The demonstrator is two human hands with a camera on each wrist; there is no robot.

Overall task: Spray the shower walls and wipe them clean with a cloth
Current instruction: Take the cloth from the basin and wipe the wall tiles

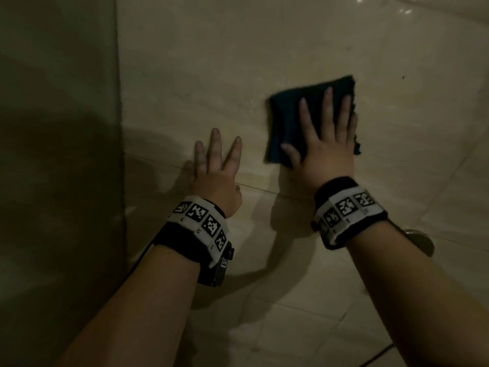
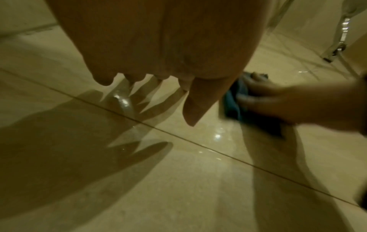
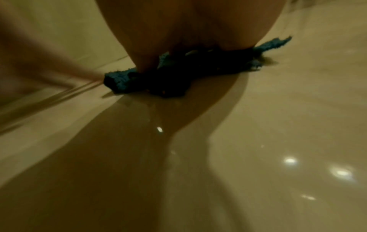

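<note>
A dark blue cloth (image 1: 288, 120) lies flat against the beige tiled shower wall (image 1: 211, 62). My right hand (image 1: 325, 136) presses it to the wall with straight, spread fingers. My left hand (image 1: 219, 165) rests flat on the bare tile to the left of the cloth, fingers spread, holding nothing. In the left wrist view the left hand (image 2: 158, 62) hovers at the glossy tile, with the cloth (image 2: 232, 102) and right hand (image 2: 288, 102) to its right. The right wrist view shows the cloth (image 3: 139, 78) squashed under my right hand (image 3: 188, 28). No spray bottle is in view.
A darker wall (image 1: 58, 154) meets the tiled one at a corner on the left. A round metal fitting (image 1: 420, 242) sits behind my right forearm. Chrome shower hardware (image 2: 341, 34) shows in the left wrist view. Floor tiles (image 1: 304, 327) lie below.
</note>
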